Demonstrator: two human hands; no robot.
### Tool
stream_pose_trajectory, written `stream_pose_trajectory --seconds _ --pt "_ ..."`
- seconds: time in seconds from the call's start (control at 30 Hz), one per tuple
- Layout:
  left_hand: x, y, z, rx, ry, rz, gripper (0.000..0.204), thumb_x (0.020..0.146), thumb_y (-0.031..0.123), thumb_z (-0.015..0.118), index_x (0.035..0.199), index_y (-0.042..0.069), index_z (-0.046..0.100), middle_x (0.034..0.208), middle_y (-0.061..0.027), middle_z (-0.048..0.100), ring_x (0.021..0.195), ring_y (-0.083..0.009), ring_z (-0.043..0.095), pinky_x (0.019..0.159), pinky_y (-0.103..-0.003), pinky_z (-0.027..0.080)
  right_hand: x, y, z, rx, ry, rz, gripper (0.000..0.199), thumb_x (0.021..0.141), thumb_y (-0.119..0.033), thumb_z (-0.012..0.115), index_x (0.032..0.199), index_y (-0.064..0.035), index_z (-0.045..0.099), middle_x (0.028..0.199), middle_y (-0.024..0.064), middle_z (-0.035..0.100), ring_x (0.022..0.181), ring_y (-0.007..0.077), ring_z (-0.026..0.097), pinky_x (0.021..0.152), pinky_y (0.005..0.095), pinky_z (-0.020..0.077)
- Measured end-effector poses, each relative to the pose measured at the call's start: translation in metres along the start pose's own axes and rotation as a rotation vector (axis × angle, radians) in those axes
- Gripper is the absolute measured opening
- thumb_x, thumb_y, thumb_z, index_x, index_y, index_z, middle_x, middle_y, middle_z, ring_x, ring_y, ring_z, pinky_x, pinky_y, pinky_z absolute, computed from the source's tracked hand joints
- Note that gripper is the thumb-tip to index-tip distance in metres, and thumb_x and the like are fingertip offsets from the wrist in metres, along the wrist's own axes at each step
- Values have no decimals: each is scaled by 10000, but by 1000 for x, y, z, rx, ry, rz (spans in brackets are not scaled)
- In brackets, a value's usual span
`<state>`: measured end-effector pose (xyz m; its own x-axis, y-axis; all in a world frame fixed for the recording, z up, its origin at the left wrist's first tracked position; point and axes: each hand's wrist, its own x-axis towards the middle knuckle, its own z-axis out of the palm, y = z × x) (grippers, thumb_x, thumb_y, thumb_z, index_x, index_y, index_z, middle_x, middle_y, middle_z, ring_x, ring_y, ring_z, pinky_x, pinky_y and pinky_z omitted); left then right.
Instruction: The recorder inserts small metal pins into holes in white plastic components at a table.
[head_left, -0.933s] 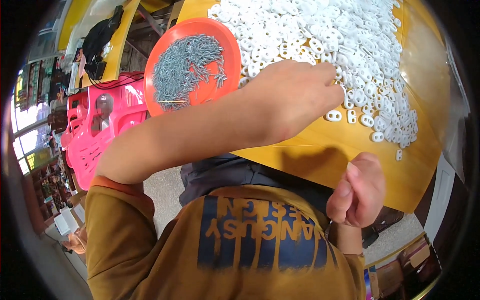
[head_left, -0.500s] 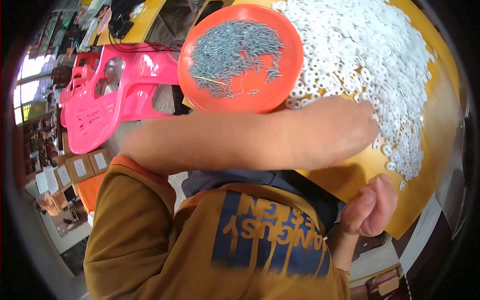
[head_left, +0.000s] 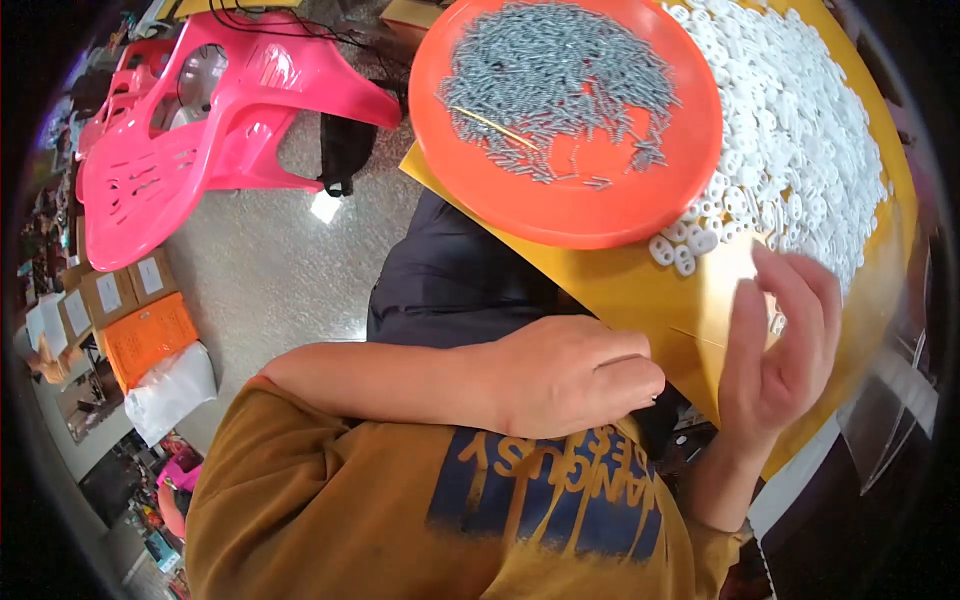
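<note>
My left hand (head_left: 575, 375) is closed in front of my chest, just off the table's near edge. A tiny white spot shows at its fingertips, too small to tell whether it is a piece or a nail. My right hand (head_left: 785, 340) is raised over the table corner, thumb and fingers apart, with nothing visible between them. Beyond it spreads a heap of small white oval plastic pieces with two holes (head_left: 790, 130). Left of the heap, a round orange-red tray (head_left: 570, 225) holds many small grey metal pieces (head_left: 560, 70), like springs or screws, and a thin yellow stick (head_left: 490, 127).
The yellow table (head_left: 610, 275) has its near edge running slantwise past my lap. Several loose white pieces (head_left: 675, 245) lie beside the tray's rim. To the left stands a pink plastic chair (head_left: 150, 190), with cardboard boxes (head_left: 125, 285) and an orange package (head_left: 150, 335) on the floor side.
My left hand has drawn back from the white heap to my chest. My right hand has risen over the table and its fingers have spread. The view has shifted.
</note>
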<state>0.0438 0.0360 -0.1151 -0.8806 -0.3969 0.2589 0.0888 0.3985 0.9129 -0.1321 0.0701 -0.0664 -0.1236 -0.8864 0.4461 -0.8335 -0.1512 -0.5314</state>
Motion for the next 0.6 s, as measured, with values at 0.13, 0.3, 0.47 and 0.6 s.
stream_pose_trajectory --seconds 0.13,0.3,0.47,0.6 --pt "-10 -6 1 -69 43 1 171 742 106 607 880 42 529 734 -81 486 619 -244 508 528 -336 414 35 -12 29 -59 -133 -171 220 647 27 623 860 -16 590 787 104 544 690 257 508 617 325 399" --pt "-15 -9 -9 -108 40 -31 157 754 102 587 882 46 515 726 -85 470 621 -252 502 542 -340 412 51 -21 51 -147 -328 -197 154 631 2 601 776 -31 562 766 83 527 736 275 495 666 361 392" --pt "-21 -11 -8 -149 59 -16 135 769 116 572 866 51 505 714 -85 463 622 -255 501 540 -352 408 65 -22 57 -243 -457 -180 83 644 -16 583 705 -24 527 732 89 505 736 278 486 683 373 388" --pt "-21 -13 -9 -175 52 -13 115 776 119 563 842 52 495 702 -85 456 617 -256 500 536 -358 403 71 -23 56 -270 -581 -205 69 647 -22 570 691 -16 517 711 96 485 726 282 478 684 379 381"
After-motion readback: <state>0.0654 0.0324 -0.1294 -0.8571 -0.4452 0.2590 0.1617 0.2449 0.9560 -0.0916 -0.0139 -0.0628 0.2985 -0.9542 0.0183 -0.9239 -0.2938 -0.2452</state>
